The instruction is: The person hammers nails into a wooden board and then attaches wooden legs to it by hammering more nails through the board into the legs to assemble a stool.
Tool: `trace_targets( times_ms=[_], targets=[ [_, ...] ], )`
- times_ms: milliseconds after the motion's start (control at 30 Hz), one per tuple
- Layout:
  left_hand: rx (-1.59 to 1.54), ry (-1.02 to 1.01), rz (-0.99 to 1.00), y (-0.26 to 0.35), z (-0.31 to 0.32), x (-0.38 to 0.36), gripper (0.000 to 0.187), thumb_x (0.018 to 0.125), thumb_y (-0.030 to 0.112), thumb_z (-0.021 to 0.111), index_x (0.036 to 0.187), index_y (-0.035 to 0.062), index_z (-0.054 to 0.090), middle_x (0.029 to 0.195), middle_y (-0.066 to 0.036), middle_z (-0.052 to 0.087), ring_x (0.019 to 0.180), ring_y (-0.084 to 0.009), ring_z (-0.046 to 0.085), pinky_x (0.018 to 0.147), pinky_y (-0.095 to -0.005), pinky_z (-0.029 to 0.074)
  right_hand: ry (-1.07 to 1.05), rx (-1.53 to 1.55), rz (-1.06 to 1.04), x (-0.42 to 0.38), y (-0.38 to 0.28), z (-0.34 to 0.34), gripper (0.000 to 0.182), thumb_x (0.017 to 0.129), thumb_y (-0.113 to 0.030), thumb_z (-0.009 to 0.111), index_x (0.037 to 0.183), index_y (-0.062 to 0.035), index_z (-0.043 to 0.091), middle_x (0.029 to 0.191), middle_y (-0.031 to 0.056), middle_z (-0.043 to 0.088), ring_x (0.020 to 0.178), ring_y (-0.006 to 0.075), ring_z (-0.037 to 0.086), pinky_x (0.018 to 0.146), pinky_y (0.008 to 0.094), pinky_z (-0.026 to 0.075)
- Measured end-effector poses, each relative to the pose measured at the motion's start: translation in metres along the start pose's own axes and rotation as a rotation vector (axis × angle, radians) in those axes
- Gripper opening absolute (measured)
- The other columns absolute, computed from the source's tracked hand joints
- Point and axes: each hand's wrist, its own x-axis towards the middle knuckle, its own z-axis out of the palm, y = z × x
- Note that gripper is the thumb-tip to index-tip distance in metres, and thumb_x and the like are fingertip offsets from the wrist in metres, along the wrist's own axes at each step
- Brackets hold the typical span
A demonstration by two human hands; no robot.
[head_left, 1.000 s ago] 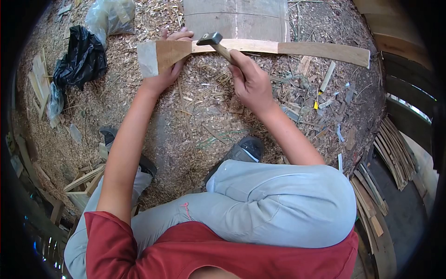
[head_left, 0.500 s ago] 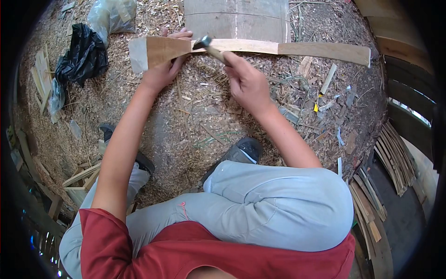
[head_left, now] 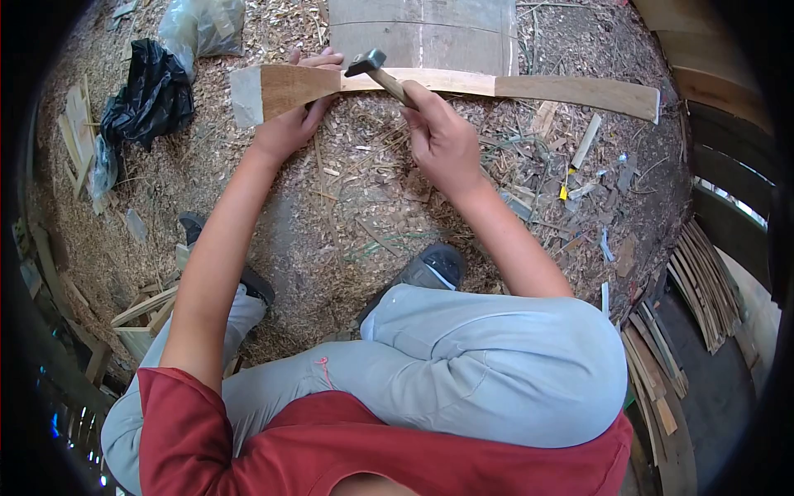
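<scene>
A long curved wooden piece [head_left: 447, 81] runs across the top of the head view, made of a pale middle strip, a darker strip on the right and a broad brown block [head_left: 289, 89] on the left. My left hand [head_left: 294, 128] is wrapped round the block's right part from behind and below, thumb by its lower edge; part of the hand is hidden by the wood. My right hand [head_left: 442, 136] is closed on the wooden handle of a hammer [head_left: 382, 76]. The hammer's dark metal head is over the joint of block and pale strip, a little above the wood.
Behind the wood lies a grey board [head_left: 422, 37]. Wood shavings cover the ground, with a black plastic bag [head_left: 149, 95] and a clear bag [head_left: 203, 29] at the upper left. Thin wooden strips [head_left: 703, 285] are stacked at the right. My shoes [head_left: 434, 269] rest near the middle.
The hammer's head has risen up and slightly to the right, away from the wood, as my right hand tilted. My left hand and the wooden piece have hardly moved.
</scene>
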Motion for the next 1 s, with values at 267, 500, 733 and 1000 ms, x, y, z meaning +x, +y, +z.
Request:
trace_targets(
  times_ms=[267,500,733,1000],
  targets=[
    [-0.002,0.009,-0.025,0.003,0.001,0.001,0.039,0.100,0.005,0.075,0.137,0.0132,0.071,0.149,-0.006,0.071,0.147,-0.0275,0.062,0.136,-0.0503,0.029,0.009,-0.079,-0.051,0.002,0.004,-0.004,0.038,0.101,-0.015,0.072,0.137,-0.0247,0.067,0.093,0.0081,0.073,0.077,0.0340,0.074,0.062,0.0474,0.059],
    [0.028,-0.008,-0.010,-0.001,0.000,-0.001,0.039,0.100,0.007,0.076,0.138,0.0129,0.071,0.151,-0.006,0.069,0.147,-0.0273,0.062,0.135,-0.0508,0.031,-0.088,-0.073,0.003,0.004,0.000,-0.011,0.044,0.100,-0.007,0.072,0.142,-0.0189,0.068,0.116,0.0119,0.080,0.093,0.0338,0.079,0.077,0.0440,0.064],
    [0.042,-0.016,0.008,0.002,-0.003,0.001,0.040,0.101,0.007,0.075,0.140,0.0118,0.069,0.151,-0.008,0.068,0.148,-0.0293,0.061,0.135,-0.0520,0.033,-0.065,-0.099,-0.039,0.004,0.003,-0.009,0.041,0.100,-0.005,0.072,0.138,-0.0184,0.069,0.113,0.0133,0.079,0.094,0.0357,0.079,0.078,0.0450,0.064],
    [0.059,-0.037,0.017,0.001,0.000,0.002,0.041,0.101,0.007,0.075,0.141,0.0102,0.068,0.151,-0.008,0.068,0.149,-0.0300,0.060,0.134,-0.0522,0.034,-0.158,-0.183,-0.055,0.010,0.006,-0.009,0.038,0.100,-0.005,0.070,0.137,-0.0175,0.070,0.106,0.0120,0.079,0.091,0.0324,0.079,0.076,0.0452,0.062]
  ],
)
